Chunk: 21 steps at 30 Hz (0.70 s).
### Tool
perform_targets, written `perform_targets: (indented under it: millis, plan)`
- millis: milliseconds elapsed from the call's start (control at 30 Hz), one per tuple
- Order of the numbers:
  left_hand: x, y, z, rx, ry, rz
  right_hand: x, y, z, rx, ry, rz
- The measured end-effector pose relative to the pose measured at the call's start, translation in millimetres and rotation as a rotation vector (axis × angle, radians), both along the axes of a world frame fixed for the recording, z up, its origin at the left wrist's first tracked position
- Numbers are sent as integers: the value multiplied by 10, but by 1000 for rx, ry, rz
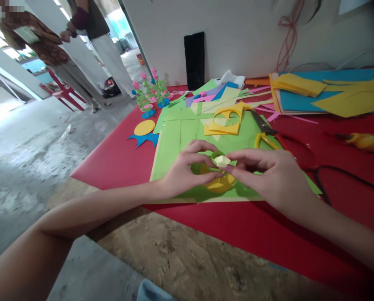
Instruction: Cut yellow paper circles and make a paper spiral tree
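Observation:
My left hand [190,169] pinches a small rolled green paper piece [217,155] between thumb and fingers. From the right, my right hand [268,171] holds a pale yellow folded paper piece [221,161] at its fingertips, against the green one. Both hands are above the green paper sheets [171,146]. Below the fingers lies a yellow paper piece [220,185], partly hidden by them. Just beyond the hands is a yellow sheet with a round cutout [221,128]. Scissors [264,125] with dark blades lie near my right hand, beside yellow handles [267,141].
Paper flower models [149,94] stand at the back left, near a yellow disc [144,128] and blue scraps [144,139]. A black phone-like slab [194,60] leans on the wall. Coloured papers [347,94] lie at right, above a glue gun [367,142]. Two people stand at far left.

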<state>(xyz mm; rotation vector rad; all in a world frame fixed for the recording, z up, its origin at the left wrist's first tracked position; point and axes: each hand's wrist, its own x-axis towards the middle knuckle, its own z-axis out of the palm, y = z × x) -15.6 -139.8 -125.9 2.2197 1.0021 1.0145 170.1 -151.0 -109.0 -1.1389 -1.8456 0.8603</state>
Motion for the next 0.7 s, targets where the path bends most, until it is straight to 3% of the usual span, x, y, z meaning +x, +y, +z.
perform_targets:
  millis: [367,700]
  plan:
    - [12,1,-14,-40,-16,19,6,12,-40,-13,-2,-1]
    - [27,-23,-28,-149,-162,0,14,-7,-35,-56,2,6]
